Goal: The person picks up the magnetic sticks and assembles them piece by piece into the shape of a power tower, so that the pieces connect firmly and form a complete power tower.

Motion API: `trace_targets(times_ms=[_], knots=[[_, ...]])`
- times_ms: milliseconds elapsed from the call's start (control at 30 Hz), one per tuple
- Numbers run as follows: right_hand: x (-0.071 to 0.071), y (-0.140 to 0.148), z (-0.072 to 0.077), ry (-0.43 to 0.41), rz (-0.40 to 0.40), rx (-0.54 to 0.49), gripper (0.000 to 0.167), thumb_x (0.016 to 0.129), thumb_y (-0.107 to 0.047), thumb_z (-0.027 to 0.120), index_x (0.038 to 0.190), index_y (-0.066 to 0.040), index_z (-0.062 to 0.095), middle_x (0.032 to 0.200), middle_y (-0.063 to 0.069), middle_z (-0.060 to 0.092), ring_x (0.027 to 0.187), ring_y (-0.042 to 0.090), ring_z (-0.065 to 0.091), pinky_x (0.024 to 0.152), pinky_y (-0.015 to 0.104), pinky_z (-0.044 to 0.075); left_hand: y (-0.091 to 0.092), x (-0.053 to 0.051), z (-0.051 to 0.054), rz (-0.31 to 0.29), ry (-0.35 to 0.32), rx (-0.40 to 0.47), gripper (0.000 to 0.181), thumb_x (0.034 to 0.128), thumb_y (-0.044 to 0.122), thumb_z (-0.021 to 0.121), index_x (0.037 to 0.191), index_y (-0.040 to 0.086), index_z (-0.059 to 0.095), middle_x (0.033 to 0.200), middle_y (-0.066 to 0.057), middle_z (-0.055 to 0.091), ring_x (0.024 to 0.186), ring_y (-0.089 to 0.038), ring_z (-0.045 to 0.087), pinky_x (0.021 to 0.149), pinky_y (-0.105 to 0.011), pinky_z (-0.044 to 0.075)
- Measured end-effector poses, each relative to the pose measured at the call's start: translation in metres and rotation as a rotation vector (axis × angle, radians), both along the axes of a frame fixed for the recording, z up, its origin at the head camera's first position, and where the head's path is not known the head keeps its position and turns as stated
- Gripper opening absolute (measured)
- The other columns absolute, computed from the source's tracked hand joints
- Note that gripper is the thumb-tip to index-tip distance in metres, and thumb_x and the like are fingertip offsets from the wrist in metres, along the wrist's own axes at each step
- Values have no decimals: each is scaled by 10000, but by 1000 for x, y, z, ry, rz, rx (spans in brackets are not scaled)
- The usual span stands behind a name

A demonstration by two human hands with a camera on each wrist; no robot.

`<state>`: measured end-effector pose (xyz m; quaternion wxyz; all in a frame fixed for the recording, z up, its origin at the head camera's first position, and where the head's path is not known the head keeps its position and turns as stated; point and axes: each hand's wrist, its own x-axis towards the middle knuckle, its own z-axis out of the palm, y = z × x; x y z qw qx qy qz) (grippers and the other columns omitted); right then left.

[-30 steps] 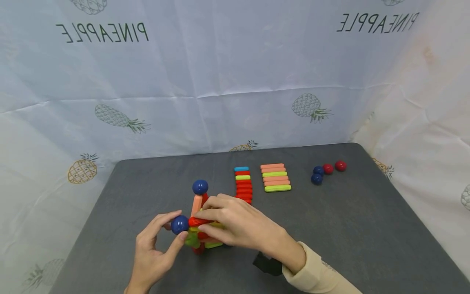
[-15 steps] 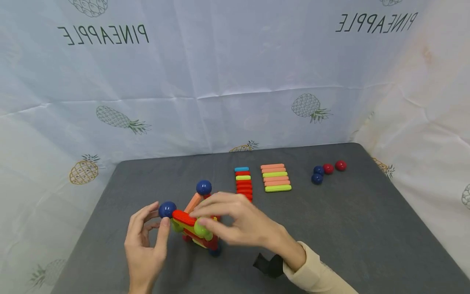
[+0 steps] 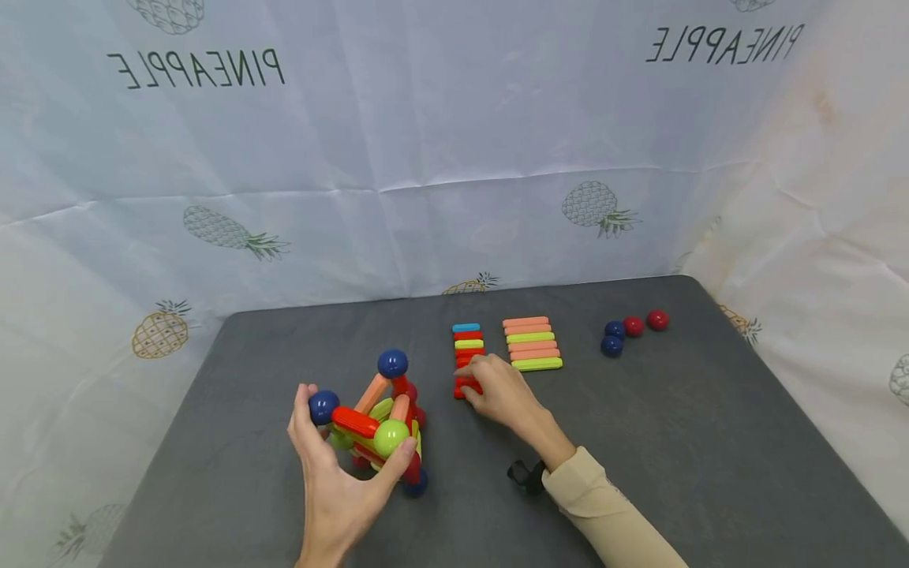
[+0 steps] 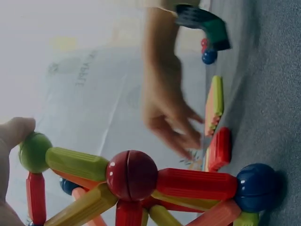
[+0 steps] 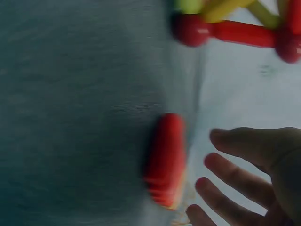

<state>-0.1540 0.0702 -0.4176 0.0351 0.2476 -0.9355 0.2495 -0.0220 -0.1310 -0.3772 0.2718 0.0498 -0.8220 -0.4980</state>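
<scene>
My left hand [image 3: 337, 493] holds a ball-and-rod magnetic structure [image 3: 355, 422], thumb on a green ball [image 3: 391, 438] and fingers by a blue ball [image 3: 323, 407]. In the left wrist view, the thumb touches the green ball [image 4: 35, 152]; dark red and blue balls join red, yellow-green and orange rods. The right hand [image 3: 500, 390] reaches over the near end of a column of short rods [image 3: 469, 345], mostly red. Its fingers [image 5: 240, 181] are spread apart in the right wrist view, with nothing between them, beside the blurred red rods [image 5: 167, 160].
Longer orange and yellow-green rods [image 3: 533, 347] lie stacked in a row right of the short ones. Loose blue [image 3: 612, 345] and red balls [image 3: 658, 319] sit at the table's back right. A black strap device [image 3: 527, 478] is at the right wrist. Pineapple-print cloth [image 3: 454, 142] hangs behind the grey table.
My right hand has left the structure and moved right to the short rods. The structure has turned and shifted left, and the left thumb has moved from the blue ball to the green ball.
</scene>
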Motion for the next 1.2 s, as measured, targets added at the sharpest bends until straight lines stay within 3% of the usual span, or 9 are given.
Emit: trace_targets(times_ms=[100, 267, 400, 500, 600, 800, 967, 1067, 1200], knots=[[0, 1, -12, -10, 14, 68, 214, 876, -98, 797, 1090, -80, 799, 977, 67, 745, 877, 226, 618, 757, 345, 561, -2, -1, -1, -8, 34, -29, 1262, 651, 143, 924, 1641, 170, 143, 1598, -172, 283, 1356, -203, 338, 1043, -223, 282], [0, 1, -18, 6, 46, 128, 225, 840, -93, 835, 1061, -68, 805, 968, 80, 737, 866, 244, 622, 737, 344, 574, -12, -1, 0, -98, 31, -37, 1248, 645, 136, 908, 1646, 237, 169, 1647, -113, 291, 1402, -89, 315, 1068, -321, 293], [1, 1, -20, -54, 51, 123, 199, 841, -73, 829, 1039, -60, 806, 1000, 88, 754, 879, 255, 662, 735, 367, 593, -24, -3, 1, -243, 32, -29, 1255, 634, 95, 898, 1644, 264, 172, 1674, -86, 283, 1437, -56, 316, 1110, -226, 287], [1, 3, -21, -96, 51, 76, 189, 839, -59, 826, 1027, -59, 804, 1018, 89, 778, 870, 249, 693, 712, 375, 604, -33, -5, 0, -367, 41, -40, 1233, 652, 56, 871, 1647, 230, 165, 1690, -82, 263, 1469, -40, 315, 1124, -93, 257], [0, 7, -17, -106, 45, 21, 204, 840, -61, 825, 1042, -60, 798, 1028, 85, 787, 881, 240, 706, 725, 368, 606, -40, -7, -1, -486, 45, -58, 1185, 694, 15, 832, 1649, 180, 150, 1708, -91, 227, 1502, -20, 304, 1157, -53, 218], [3, 14, 21, -3, 60, -117, 269, 861, -102, 814, 1125, -76, 772, 1048, 60, 774, 869, 190, 690, 742, 291, 578, -46, -12, -6, -652, 46, -53, 1015, 773, 5, 707, 1638, 110, 188, 1700, -135, 247, 1500, -54, 372, 1176, -86, 238], [22, 14, 74, 105, 114, -393, 316, 859, -98, 818, 1168, -87, 757, 1006, 37, 734, 843, 145, 632, 740, 292, 561, -47, -18, -8, -734, 77, -34, 863, 833, 8, 582, 1622, 83, 241, 1682, -185, 269, 1409, -67, 480, 1161, -101, 272], [38, 11, 100, 123, 227, -556, 317, 855, -85, 820, 1165, -94, 757, 1010, 16, 742, 871, 105, 651, 759, 299, 577, -47, -22, -9, -766, 102, -19, 793, 863, -25, 518, 1610, 58, 267, 1670, -200, 290, 1413, -71, 486, 1168, -114, 287], [59, 5, 118, 101, 419, -592, 288, 869, -93, 809, 1153, -101, 758, 1024, 4, 761, 898, 65, 671, 757, 253, 573, -46, -26, -9, -788, 114, 2, 727, 891, -65, 460, 1594, 36, 304, 1666, -177, 312, 1458, -69, 453, 1176, -124, 296]])
